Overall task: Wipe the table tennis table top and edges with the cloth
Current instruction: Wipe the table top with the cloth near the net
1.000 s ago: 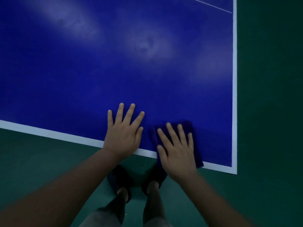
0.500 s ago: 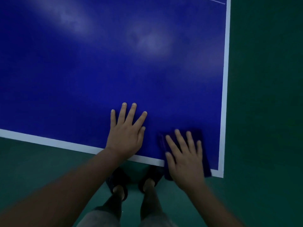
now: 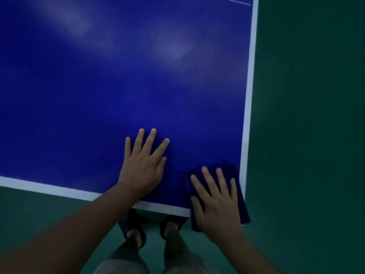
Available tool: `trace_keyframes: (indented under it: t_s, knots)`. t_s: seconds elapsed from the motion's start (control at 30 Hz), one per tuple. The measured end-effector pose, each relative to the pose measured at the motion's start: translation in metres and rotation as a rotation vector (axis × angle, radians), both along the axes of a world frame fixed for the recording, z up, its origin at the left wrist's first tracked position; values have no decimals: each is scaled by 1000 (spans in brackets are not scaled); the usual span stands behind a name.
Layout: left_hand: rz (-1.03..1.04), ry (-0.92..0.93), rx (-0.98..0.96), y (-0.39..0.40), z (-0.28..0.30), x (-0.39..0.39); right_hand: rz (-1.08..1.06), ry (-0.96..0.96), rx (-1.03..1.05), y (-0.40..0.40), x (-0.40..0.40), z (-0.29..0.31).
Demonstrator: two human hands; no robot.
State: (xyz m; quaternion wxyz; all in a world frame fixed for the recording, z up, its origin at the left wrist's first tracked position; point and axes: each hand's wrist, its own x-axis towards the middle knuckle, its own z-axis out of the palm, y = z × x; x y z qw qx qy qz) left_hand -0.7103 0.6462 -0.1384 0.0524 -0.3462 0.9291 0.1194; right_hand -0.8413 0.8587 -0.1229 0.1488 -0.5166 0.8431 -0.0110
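Cloth point(image 3: 236, 173), dark blue, lies on the near right corner of the table point(image 3: 118, 95), overhanging its near edge, pressed by the right hand point(image 3: 217, 204) with straight spread fingers, while the left hand point(image 3: 143, 167) rests flat, fingers splayed, just beside it.

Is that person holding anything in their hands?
Nothing is gripped. The right hand presses flat on the cloth at the table corner; the left hand lies flat, empty.
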Motion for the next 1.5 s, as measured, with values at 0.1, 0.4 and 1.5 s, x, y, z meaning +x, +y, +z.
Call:
trace_keyframes:
  t_s: [0.1,0.4,1.5]
  knots:
    - [-20,3,-18,-2,1,0,-185,34,17,-25,-41,0]
    - [-18,18,-23,-17,2,-15,-49,-28,-72,-124,-23,4]
    - [-75,36,-9,-156,5,-73,9,6,-51,-220,-79,4]
